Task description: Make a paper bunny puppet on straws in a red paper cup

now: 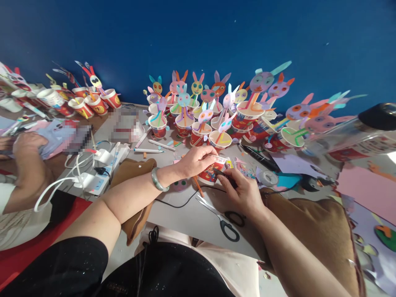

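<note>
My left hand (198, 161) is closed on the rim of a red printed paper cup (211, 173), which stands in front of me on the grey table. My right hand (245, 193) grips a slim dark tool (227, 178), and its tip points at the side of the cup. I cannot make out the tool's kind, as the fingers cover most of it. Scissors (229, 229) with dark handles lie partly opened below my right hand. Beside the cup, an orange paper strip (198, 186) leans down to the table.
Behind the cup stand several paper cups (183, 125) with paper rabbit figures. A power strip (103, 175) with white cables lies left. To the right are a black marker (259, 156), a tape roll (268, 178) and a clear bottle (346, 134). Another person's hand (29, 144) works at far left.
</note>
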Motion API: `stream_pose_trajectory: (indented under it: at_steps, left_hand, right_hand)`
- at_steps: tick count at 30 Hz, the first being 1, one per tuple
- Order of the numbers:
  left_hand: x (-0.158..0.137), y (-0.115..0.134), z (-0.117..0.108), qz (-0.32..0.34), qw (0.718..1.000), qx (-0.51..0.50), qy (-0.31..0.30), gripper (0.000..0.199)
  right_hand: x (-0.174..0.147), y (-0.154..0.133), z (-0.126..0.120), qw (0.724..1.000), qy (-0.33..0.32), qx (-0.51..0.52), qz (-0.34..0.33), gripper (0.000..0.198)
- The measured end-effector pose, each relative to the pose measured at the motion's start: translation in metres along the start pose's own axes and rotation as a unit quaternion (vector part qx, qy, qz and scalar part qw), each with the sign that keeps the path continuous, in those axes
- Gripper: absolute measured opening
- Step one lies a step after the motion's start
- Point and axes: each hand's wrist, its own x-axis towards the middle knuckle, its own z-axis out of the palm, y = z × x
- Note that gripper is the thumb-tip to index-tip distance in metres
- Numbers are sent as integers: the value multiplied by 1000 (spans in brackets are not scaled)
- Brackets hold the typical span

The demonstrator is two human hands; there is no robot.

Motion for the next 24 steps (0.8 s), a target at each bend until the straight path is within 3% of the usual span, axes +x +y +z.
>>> stream_pose_trajectory:
  at_steps: [15, 24]
  left_hand:
    - [1, 0, -2, 49, 999, 13, -8, 14]
    - [1, -1, -1, 46, 999, 20, -20, 14]
  right_hand:
    - [-2, 0, 0, 997, 9, -68, -43, 43]
    - [-1, 1, -1, 997, 18, -68, -17, 44]
